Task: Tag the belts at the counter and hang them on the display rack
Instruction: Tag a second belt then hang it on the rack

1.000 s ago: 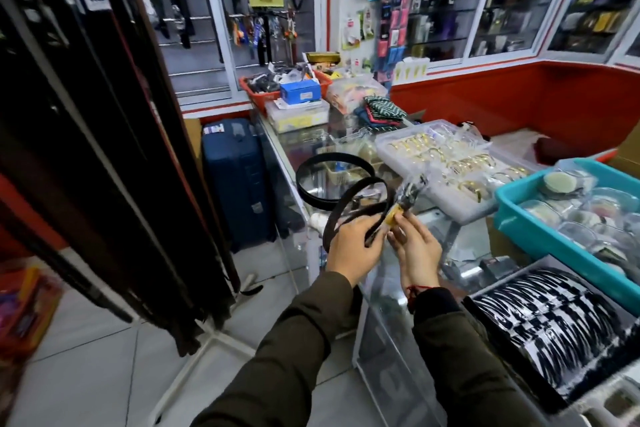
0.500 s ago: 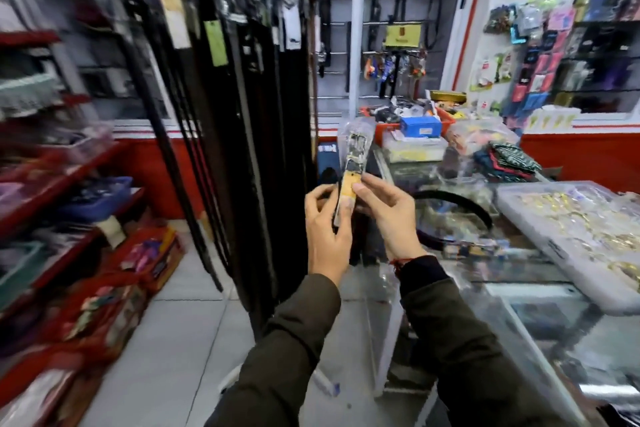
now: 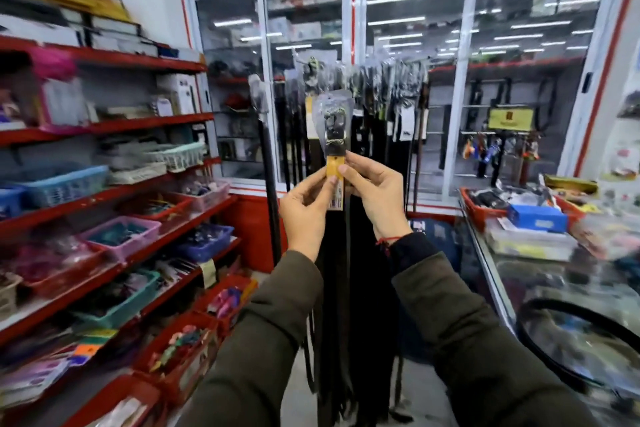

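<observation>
A black belt with its buckle wrapped in clear plastic hangs straight down between my hands, raised at chest height. A yellow tag sits just under the buckle. My left hand pinches the tag's left edge and my right hand pinches its right edge. Directly behind stands the display rack, with several dark belts hanging from it down to the floor. Another black belt lies looped on the glass counter at the right.
Red shelves with coloured baskets of small goods run along the left. Glass-fronted cabinets line the back wall. A red tray and a blue box sit on the counter's far end.
I have turned left from the counter toward the rack. Both hands lifted the tagged belt from over the counter up in front of the hanging belts, and it now hangs uncoiled.
</observation>
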